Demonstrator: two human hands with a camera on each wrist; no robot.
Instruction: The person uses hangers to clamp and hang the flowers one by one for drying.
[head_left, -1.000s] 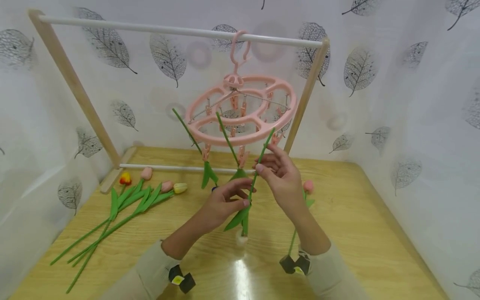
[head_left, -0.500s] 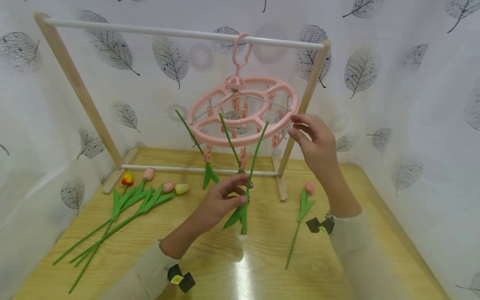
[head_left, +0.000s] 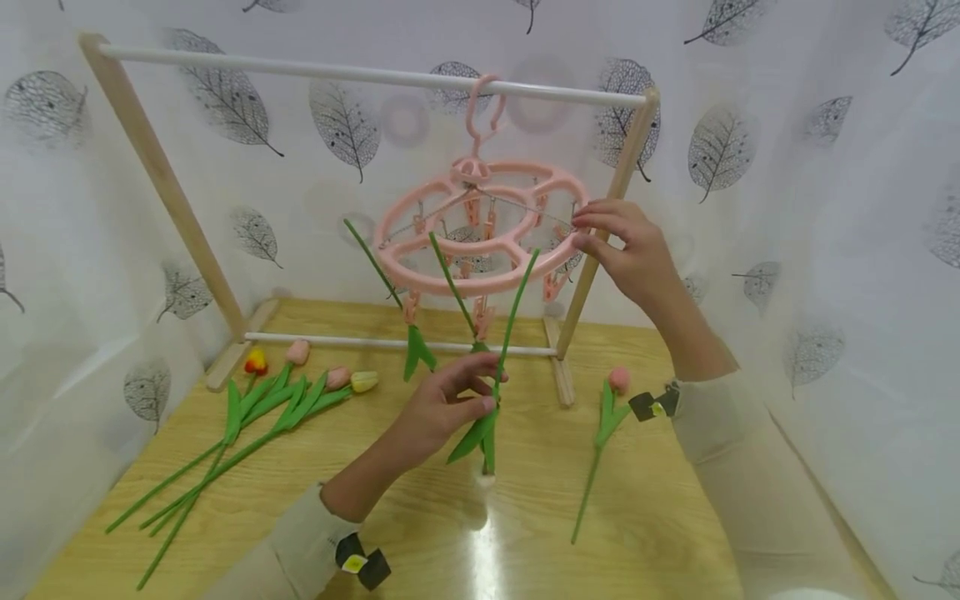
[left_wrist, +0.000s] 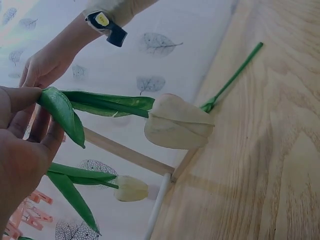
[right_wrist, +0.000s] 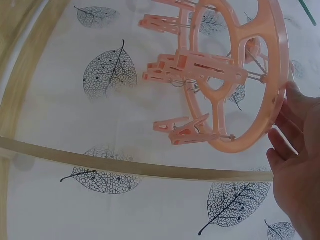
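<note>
My left hand (head_left: 450,400) pinches a white artificial tulip (left_wrist: 177,122) near its leaves, bloom down and stem (head_left: 517,308) pointing up. A pink round clip hanger (head_left: 480,287) hangs in front. My right hand (head_left: 626,246) holds its right rim between thumb and fingertips, also seen with the rim (right_wrist: 282,65) in the right wrist view. Two more tulips hang upside down from the front clips: a left one with leaves (head_left: 416,350), and a middle one with its stem (head_left: 452,279) up, partly hidden behind my left hand. A free clip (head_left: 553,286) dangles below my right fingers.
The hanger hooks over the white bar (head_left: 300,65) of a wooden-sided rack (head_left: 161,179). Several tulips (head_left: 292,404) lie crossed at the table's left. One pink tulip (head_left: 618,381) lies on the right. Leaf-printed curtain surrounds the wooden table (head_left: 405,533).
My right hand has let go of the white tulip's stem and moved right and up to the hanger's rim. My left hand stays nearly in place with the tulip.
</note>
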